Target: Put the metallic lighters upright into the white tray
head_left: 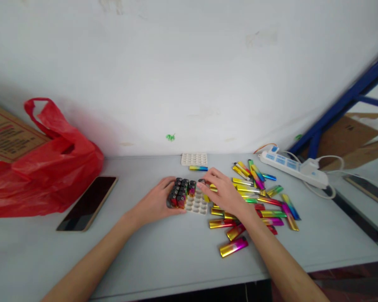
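Observation:
A white tray with round holes [197,206] lies on the table in front of me. Several lighters [180,193] with black tops stand upright in its left part. My left hand [160,199] curls round the left side of this group, thumb along the near edge and fingers behind. Over the tray's right side, my right hand [219,188] pinches a lighter [206,198], its black top showing by the fingertips and a yellow part below. Whether its lower end is in a hole I cannot tell. Many shiny multicoloured lighters [233,246] lie loose to the right, partly beneath my right forearm.
Against the wall sits a second white tray [194,159], a blue-yellow lighter [198,168] before it. On the left are a phone [86,204], a red plastic bag [59,167] and a cardboard box [12,132]. A white power strip [292,167] with cables lies at right.

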`<action>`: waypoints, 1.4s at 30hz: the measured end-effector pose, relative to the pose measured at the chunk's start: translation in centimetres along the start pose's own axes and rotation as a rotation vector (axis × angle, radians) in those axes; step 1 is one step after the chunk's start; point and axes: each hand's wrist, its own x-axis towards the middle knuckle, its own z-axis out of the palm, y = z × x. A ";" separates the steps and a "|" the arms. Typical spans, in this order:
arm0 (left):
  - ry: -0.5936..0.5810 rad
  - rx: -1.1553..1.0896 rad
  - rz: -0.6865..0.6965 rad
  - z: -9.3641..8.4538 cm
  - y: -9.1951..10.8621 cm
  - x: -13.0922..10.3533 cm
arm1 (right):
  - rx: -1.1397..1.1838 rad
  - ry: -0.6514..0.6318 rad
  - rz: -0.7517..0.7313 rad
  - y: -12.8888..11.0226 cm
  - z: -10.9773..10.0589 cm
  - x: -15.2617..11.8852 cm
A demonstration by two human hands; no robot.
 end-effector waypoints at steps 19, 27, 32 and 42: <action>-0.032 -0.029 -0.027 0.0 0.2 0.1 | -0.258 -0.216 0.033 0.5 2.3 -0.4; -0.019 -0.045 -0.020 0.1 -0.1 0.1 | -0.130 -0.183 0.077 0.6 2.0 -0.5; -0.020 -0.028 -0.019 0.2 -0.1 0.2 | -0.213 0.034 0.107 3.5 1.2 0.1; -0.027 -0.025 -0.023 0.1 0.0 0.2 | -0.428 -0.108 0.158 5.6 1.8 0.0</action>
